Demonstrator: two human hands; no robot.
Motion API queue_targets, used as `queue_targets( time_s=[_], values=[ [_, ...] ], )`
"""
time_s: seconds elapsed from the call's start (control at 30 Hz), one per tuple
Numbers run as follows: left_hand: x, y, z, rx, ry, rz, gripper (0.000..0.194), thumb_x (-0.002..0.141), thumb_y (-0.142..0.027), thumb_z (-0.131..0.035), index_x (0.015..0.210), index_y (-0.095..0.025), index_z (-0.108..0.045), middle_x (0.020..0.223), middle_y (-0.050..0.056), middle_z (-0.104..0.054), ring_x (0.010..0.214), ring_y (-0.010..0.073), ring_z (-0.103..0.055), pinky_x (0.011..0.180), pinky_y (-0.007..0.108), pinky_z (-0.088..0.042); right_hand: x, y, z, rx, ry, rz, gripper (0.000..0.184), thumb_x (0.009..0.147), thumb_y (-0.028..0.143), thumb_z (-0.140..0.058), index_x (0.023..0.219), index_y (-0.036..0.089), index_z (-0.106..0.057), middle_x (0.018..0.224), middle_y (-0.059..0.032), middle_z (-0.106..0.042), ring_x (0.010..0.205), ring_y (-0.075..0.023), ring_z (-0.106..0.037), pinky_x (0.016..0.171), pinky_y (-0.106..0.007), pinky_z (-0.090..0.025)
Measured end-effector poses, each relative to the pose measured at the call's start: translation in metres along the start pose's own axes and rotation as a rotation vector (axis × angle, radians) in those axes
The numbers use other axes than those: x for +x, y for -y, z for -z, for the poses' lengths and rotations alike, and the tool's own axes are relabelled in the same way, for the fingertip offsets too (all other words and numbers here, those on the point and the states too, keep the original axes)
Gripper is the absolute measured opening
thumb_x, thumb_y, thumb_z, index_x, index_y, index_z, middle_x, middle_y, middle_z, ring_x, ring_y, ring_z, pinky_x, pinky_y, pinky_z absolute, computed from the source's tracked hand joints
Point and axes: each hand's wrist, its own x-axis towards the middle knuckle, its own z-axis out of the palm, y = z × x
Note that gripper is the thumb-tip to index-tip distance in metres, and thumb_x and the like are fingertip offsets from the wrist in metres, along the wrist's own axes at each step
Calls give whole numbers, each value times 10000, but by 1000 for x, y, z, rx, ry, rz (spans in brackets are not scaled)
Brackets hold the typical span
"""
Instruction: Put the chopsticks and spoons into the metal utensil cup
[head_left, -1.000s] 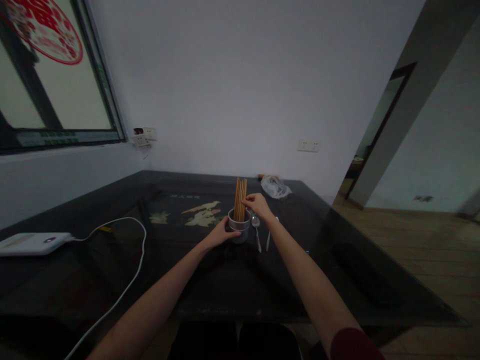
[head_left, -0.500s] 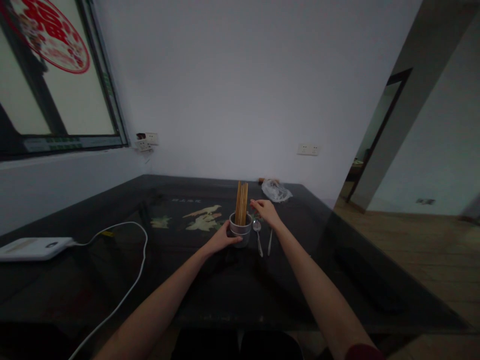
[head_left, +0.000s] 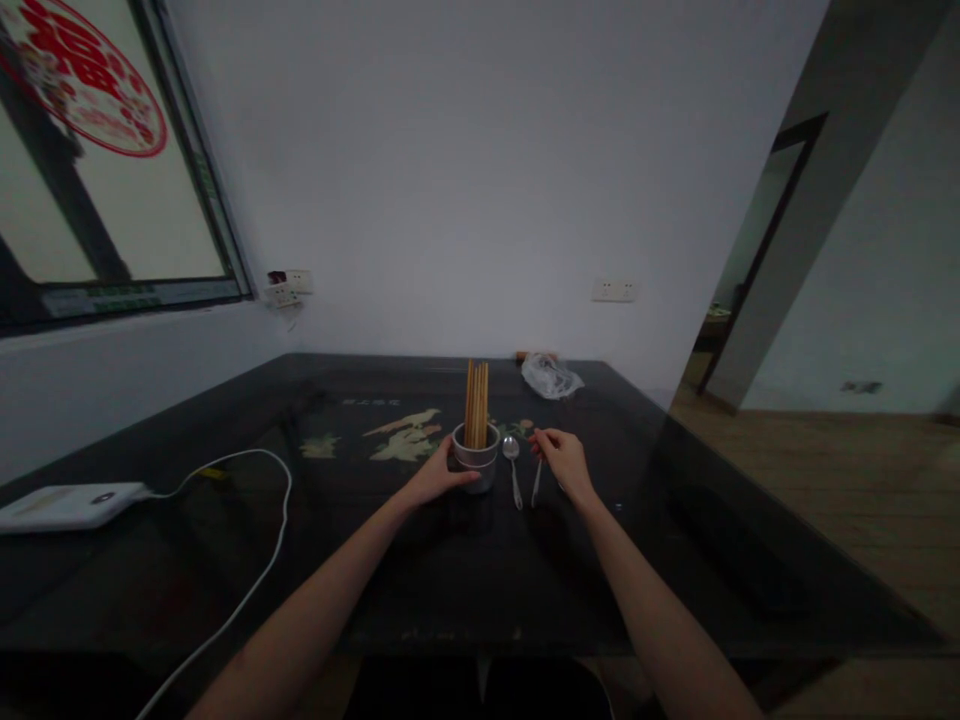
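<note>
My left hand (head_left: 444, 474) is wrapped round the side of a grey metal cup (head_left: 476, 458), thumb across its front. Several wooden chopsticks (head_left: 477, 405) stand upright in this cup. To the right of the cup lies a metal spoon (head_left: 514, 470), bowl end away from me. A second slim metal utensil (head_left: 536, 485) is beside it; its far end is hidden by my right hand (head_left: 561, 455). The fingers of that hand are pinched together at the utensil's upper part.
A crumpled clear plastic bag (head_left: 551, 376) lies at the table's back edge, by the wall. On the left, a white power bank (head_left: 67, 506) trails a white cable (head_left: 279, 540) over the front edge. A dark flat object (head_left: 739, 550) rests on the dark table (head_left: 600, 600) at right.
My right hand has come down and toward me, from beside the chopsticks to the slim utensil. The left hand still holds the cup. The view has shifted slightly.
</note>
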Motion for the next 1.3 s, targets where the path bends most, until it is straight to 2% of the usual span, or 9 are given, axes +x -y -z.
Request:
queue_targets(
  time_s=[0.2, 0.3, 0.47, 0.57, 0.77, 0.87, 1.0, 1.17, 1.3],
  values=[
    [1, -9, 8, -27, -38, -33, 956, 627, -334, -786, 1407, -212, -247, 1415, 186, -378, 1246, 311, -454, 1010, 493, -401, -5, 2, 4, -106, 1, 3, 396, 817, 457, -456, 697, 143, -665, 570, -45, -638, 544, -162, -587, 533, -240, -413],
    [3, -9, 15, -14, -94, -65, 930, 642, -368, -769, 1403, -210, -259, 1398, 184, -393, 1276, 301, -419, 1027, 478, -382, -4, -3, 3, -137, 16, 2, 389, 821, 448, -455, 701, 144, -667, 586, -44, -646, 553, -162, -595, 544, -240, -415],
    [5, -19, 24, 32, -261, -141, 663, 755, -468, -629, 1301, -170, -399, 1311, 165, -490, 1229, 252, -471, 1022, 427, -392, -2, -7, 2, -164, 33, -8, 380, 833, 438, -453, 701, 153, -667, 601, -45, -655, 562, -164, -601, 550, -241, -421],
    [0, -32, 26, 104, -350, -216, 505, 810, -437, -570, 1227, -174, -463, 1241, 129, -547, 1165, 218, -524, 998, 392, -421, -1, -6, 4, -176, 47, -21, 383, 836, 444, -453, 703, 156, -668, 598, -43, -656, 556, -161, -600, 553, -240, -422],
    [-20, -66, 14, 499, -404, -460, 256, 860, -308, -525, 1080, -184, -565, 1079, 76, -608, 1034, 187, -575, 943, 366, -451, -2, -3, 6, -237, 57, -27, 365, 837, 427, -455, 695, 172, -673, 611, -41, -662, 577, -160, -605, 565, -237, -403],
    [-27, -75, 5, 639, -368, -547, 206, 871, -269, -494, 1033, -189, -591, 1029, 73, -631, 1020, 199, -576, 934, 381, -451, -2, -3, 7, -241, 58, -17, 358, 837, 417, -456, 702, 170, -677, 610, -40, -660, 592, -163, -610, 560, -234, -391],
    [-33, -74, -5, 742, -248, -598, 216, 864, -241, -480, 1020, -188, -621, 1023, 80, -650, 1027, 213, -581, 938, 392, -449, -2, -4, 8, -260, 60, -23, 337, 835, 396, -468, 703, 169, -681, 614, -39, -666, 599, -162, -616, 562, -232, -383],
    [-39, -73, -17, 822, -33, -570, 285, 861, -256, -471, 1101, -208, -617, 990, 72, -679, 946, 202, -617, 902, 376, -467, 1, -7, 11, -315, 69, -36, 302, 828, 363, -482, 704, 181, -689, 621, -35, -674, 601, -158, -617, 555, -225, -379],
    [-46, -76, -34, 837, 104, -548, 289, 870, -260, -443, 1078, -207, -637, 930, 74, -689, 877, 191, -629, 839, 339, -479, 5, -12, 14, -350, 58, -61, 265, 817, 339, -502, 726, 186, -698, 630, -34, -682, 598, -154, -617, 553, -221, -380]
  ],
)
